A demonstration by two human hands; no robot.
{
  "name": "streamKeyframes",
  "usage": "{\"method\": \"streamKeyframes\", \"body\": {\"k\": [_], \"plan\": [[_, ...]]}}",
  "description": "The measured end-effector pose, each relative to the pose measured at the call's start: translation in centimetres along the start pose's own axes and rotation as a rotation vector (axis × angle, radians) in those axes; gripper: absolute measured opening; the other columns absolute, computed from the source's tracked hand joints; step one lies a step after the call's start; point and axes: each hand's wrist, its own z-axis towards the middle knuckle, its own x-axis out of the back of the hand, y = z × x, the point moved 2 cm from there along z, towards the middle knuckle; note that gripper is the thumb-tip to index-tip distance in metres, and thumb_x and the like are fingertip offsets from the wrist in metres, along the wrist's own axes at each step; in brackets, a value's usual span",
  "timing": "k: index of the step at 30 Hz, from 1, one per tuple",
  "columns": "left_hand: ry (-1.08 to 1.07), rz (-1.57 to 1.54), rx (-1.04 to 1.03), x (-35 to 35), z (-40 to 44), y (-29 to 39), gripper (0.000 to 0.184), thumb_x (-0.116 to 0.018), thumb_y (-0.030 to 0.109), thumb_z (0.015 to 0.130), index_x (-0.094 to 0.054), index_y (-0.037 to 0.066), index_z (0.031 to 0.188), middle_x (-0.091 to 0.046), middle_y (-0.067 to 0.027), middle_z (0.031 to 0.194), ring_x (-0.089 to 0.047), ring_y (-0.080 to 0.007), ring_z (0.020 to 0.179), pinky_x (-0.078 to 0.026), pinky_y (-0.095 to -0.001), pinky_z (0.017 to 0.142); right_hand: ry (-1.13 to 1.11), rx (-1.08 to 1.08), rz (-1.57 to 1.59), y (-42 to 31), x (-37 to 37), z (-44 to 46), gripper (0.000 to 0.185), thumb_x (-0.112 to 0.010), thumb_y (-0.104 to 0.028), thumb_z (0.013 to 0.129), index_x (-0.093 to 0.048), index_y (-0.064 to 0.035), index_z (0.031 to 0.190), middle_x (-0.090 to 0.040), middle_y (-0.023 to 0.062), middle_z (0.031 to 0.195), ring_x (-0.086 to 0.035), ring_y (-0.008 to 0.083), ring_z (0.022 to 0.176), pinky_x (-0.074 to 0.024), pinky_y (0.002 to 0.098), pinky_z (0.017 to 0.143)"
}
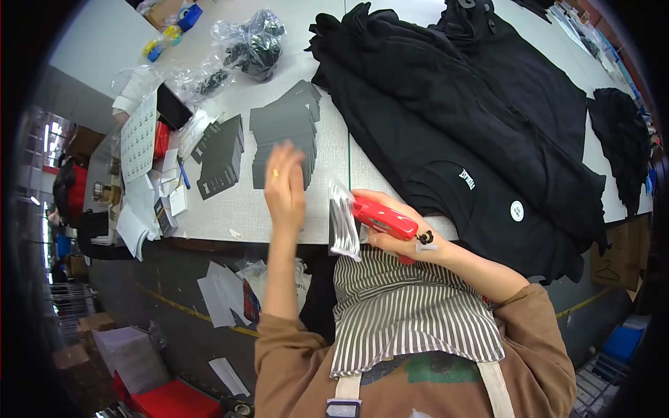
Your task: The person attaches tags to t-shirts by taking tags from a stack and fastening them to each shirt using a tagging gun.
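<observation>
My right hand (397, 226) is wrapped round a red tagging gun (385, 218). From the gun's front hangs a bundle of white plastic fasteners (344, 224), with a dark flat piece partly behind it. My left hand (286, 191), a ring on one finger, is over the near end of a fanned stack of dark grey hang tags (282, 129). Motion smears its fingers, so I cannot make out whether they hold a tag. Left of that stack lies a second row of dark tags (221, 157). Black shirts (446, 132) are heaped to the right, the top one bearing a round white sticker (516, 211).
Clear plastic bags with black contents (254, 49) lie at the back left. A calendar (141, 136), a blue pen (184, 174) and papers crowd the table's left end. The table's front edge runs just before my striped apron (418, 306). Another black garment (620, 146) hangs over the right edge.
</observation>
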Motion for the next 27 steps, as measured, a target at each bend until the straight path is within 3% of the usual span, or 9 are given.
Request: {"method": "streamKeyframes", "body": {"k": [1, 7, 11, 16, 22, 26, 27], "plan": [[-0.002, 0.182, -0.038, -0.8, 0.9, -2.1, 0.04, -0.043, 0.03, 0.096, -0.059, 0.0, 0.117, -0.049, -0.0163, 0.135, -0.039, -0.0308, 0.131, -0.027, -0.0497, 0.108, 0.0, -0.076, 0.063, 0.1, 0.2, -0.4, 0.064, -0.061, 0.0, 0.073, -0.043, -0.0015, 0.134, -0.056, 0.0132, 0.119, -0.057, 0.0215, 0.091, -0.0448, 0.0284, 0.081], [-0.126, 0.57, 0.128, -1.7, 0.2, -8.1, 0.058, -0.044, 0.041, 0.094, -0.043, -0.001, 0.135, -0.033, -0.0179, 0.147, -0.02, -0.0358, 0.14, -0.015, -0.0563, 0.112, 0.003, 0.013, -0.101, 1.0, 1.1, -2.5, 0.065, -0.063, 0.0, 0.072, -0.043, -0.0017, 0.134, -0.055, 0.0124, 0.124, -0.057, 0.0211, 0.09, -0.0441, 0.029, 0.083], [0.089, 0.827, 0.191, -0.1, -0.7, -7.0, 0.064, -0.052, 0.044, 0.091, -0.04, -0.004, 0.133, -0.036, -0.0219, 0.142, -0.026, -0.0412, 0.133, -0.023, -0.0577, 0.106, -0.022, -0.006, -0.111, 1.1, 1.2, -3.3, 0.065, -0.063, 0.0, 0.072, -0.043, -0.002, 0.134, -0.055, 0.0127, 0.124, -0.057, 0.0224, 0.091, -0.0438, 0.0293, 0.084], [-0.048, 0.609, 0.428, 2.5, -3.9, -6.9, 0.052, -0.057, 0.036, 0.091, -0.046, -0.004, 0.121, -0.043, -0.0238, 0.128, -0.033, -0.0399, 0.121, -0.031, -0.0543, 0.098, -0.058, -0.044, -0.129, -0.4, 1.4, -3.9, 0.067, -0.064, 0.0, 0.071, -0.043, -0.0021, 0.134, -0.056, 0.0129, 0.12, -0.057, 0.0235, 0.093, -0.0445, 0.0303, 0.082], [0.218, 0.676, 0.194, 2.5, -4.1, -6.3, 0.033, -0.061, 0.028, 0.09, -0.051, -0.001, 0.103, -0.052, -0.0165, 0.108, -0.046, -0.0262, 0.1, -0.04, -0.0413, 0.087, -0.121, 0.045, -0.212, -0.2, 0.6, -3.2, 0.069, -0.064, 0.001, 0.069, -0.042, -0.003, 0.135, -0.057, 0.0126, 0.115, -0.057, 0.0239, 0.095, -0.0451, 0.0307, 0.082], [0.177, -0.719, 0.59, 2.8, -3.8, 1.9, 0.02, -0.058, 0.02, 0.092, -0.053, 0.001, 0.095, -0.056, -0.0091, 0.093, -0.05, -0.0153, 0.084, -0.041, -0.0271, 0.077, -0.005, 0.293, -0.388, -0.7, 0.7, -4.1, 0.065, -0.063, -0.002, 0.071, -0.044, -0.0017, 0.133, -0.053, 0.0165, 0.116, -0.057, 0.0242, 0.093, -0.049, 0.0332, 0.079], [0.092, -0.682, 0.527, 2.2, -3.9, 4.6, 0.016, -0.057, 0.017, 0.092, -0.053, 0.002, 0.092, -0.055, -0.0055, 0.084, -0.047, -0.0116, 0.075, -0.039, -0.0236, 0.07, 0.007, 0.277, -0.394, -0.7, 0.8, -4.3, 0.065, -0.063, -0.002, 0.071, -0.044, -0.0017, 0.133, -0.053, 0.0165, 0.116, -0.057, 0.0242, 0.093, -0.049, 0.0332, 0.079]]}}
